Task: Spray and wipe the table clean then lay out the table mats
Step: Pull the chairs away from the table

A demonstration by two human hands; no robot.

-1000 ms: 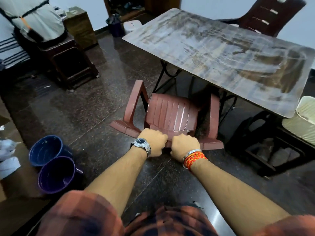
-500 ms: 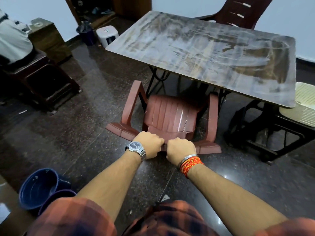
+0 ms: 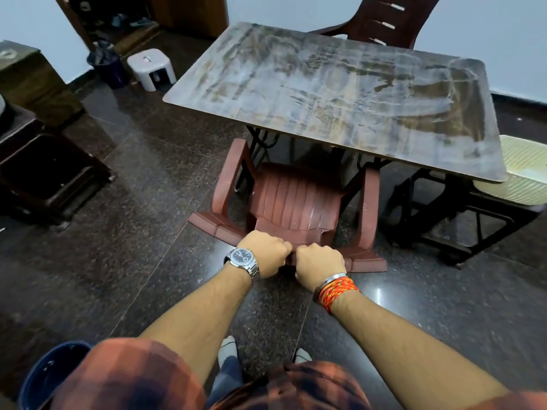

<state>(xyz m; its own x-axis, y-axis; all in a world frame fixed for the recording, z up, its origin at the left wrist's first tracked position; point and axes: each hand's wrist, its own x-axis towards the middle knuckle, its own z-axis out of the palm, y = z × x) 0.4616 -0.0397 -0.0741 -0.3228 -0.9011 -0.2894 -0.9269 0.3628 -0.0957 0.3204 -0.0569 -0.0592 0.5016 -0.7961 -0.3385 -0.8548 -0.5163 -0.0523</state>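
Note:
The table (image 3: 325, 93) stands ahead of me, its dark top smeared with pale wipe streaks and bare of objects. A red-brown plastic chair (image 3: 296, 199) is tucked part way under its near edge, seat toward the table. My left hand (image 3: 265, 253), with a wristwatch, and my right hand (image 3: 320, 265), with orange threads at the wrist, both grip the top of the chair's backrest side by side. No spray bottle, cloth or table mats are in view.
A second dark chair (image 3: 393, 22) stands behind the table. A cream basket (image 3: 521, 170) sits on a black stand at the right. A white stool (image 3: 152, 68) and a dark bin (image 3: 108, 66) are at the far left, a dark cabinet (image 3: 44, 173) at the left, a blue bucket (image 3: 47, 377) near my feet.
With both hands gripping the backrest, the chair has slid forward so its seat lies further under the table's edge. My view has swung right and squared up with the table.

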